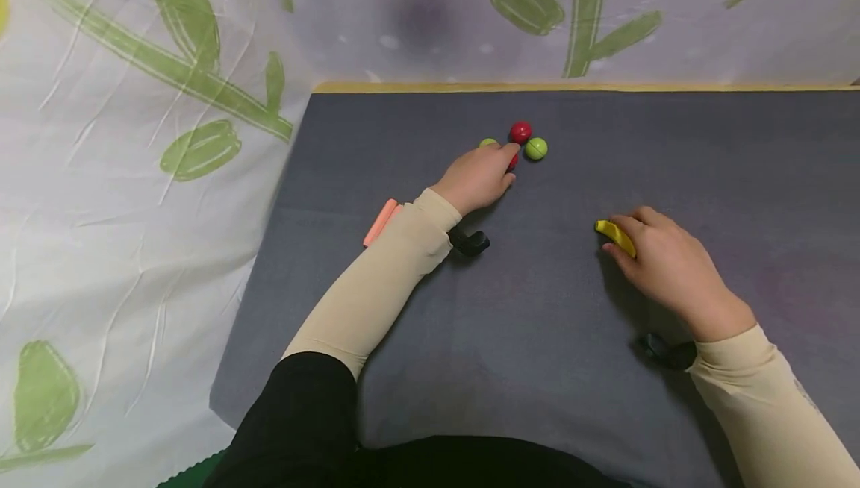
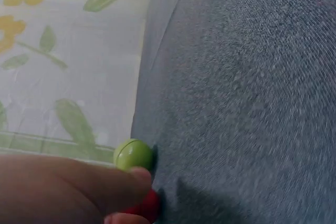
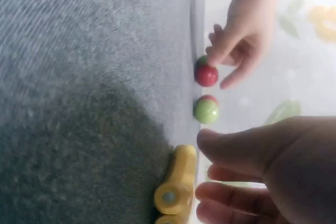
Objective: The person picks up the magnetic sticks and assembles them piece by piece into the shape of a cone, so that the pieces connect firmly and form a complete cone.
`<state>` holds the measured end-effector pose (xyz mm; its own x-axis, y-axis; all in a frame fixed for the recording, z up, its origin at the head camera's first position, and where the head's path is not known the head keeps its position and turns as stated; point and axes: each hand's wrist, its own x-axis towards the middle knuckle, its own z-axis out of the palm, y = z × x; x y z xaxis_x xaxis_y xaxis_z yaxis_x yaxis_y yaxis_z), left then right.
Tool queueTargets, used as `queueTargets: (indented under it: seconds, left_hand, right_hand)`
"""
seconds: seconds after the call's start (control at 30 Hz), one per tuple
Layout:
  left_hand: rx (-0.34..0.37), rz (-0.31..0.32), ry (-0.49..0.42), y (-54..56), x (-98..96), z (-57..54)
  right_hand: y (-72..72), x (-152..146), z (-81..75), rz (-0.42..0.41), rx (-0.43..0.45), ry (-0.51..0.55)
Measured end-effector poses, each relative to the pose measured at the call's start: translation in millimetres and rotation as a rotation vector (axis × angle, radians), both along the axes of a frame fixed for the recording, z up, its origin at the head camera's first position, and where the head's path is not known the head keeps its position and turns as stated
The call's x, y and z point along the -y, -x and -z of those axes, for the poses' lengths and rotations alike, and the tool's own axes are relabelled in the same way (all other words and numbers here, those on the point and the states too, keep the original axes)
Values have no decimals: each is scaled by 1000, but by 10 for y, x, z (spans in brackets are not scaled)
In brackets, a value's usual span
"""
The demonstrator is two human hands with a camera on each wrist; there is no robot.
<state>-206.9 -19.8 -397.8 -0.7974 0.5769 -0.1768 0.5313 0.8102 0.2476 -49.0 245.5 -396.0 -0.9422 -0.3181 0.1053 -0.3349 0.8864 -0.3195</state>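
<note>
My left hand [image 1: 475, 177] reaches to a cluster of small red and green balls. A red ball [image 1: 513, 162] shows between its forefinger and thumb, partly hidden; in the right wrist view the forefinger lies against that red ball [image 3: 207, 76] and the thumb stands beside it. Close to those fingers sits a seamed green ball [image 2: 133, 154]. At the right, my right hand [image 1: 665, 264] is beside a yellow banana-shaped toy [image 1: 615, 237]. From the right wrist, the yellow toy [image 3: 178, 184] shows round pale spots, with thumb and fingers spread apart right next to it.
Another red ball [image 1: 520, 132] and a green ball [image 1: 536, 148] lie just beyond the left hand. Salmon-coloured sticks [image 1: 381, 223] are partly covered by the left forearm. The dark grey cloth [image 1: 524, 368] ends at a flowered sheet [image 1: 134, 249] at the left and back.
</note>
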Motion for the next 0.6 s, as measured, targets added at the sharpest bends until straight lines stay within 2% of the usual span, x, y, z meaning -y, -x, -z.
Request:
queueTargets:
  seconds: [0.2,0.43,0.6]
  left_hand:
    - [3,-36,-33,-37,-14,41]
    - [-26,-153,-55,-174,64,44]
    - [42,-194,-116,-323,182,63]
  right_hand:
    - [41,26,66,-31,-22,39]
    - [94,109,66,-50,28,71]
    - [151,218,59,-76,77,83]
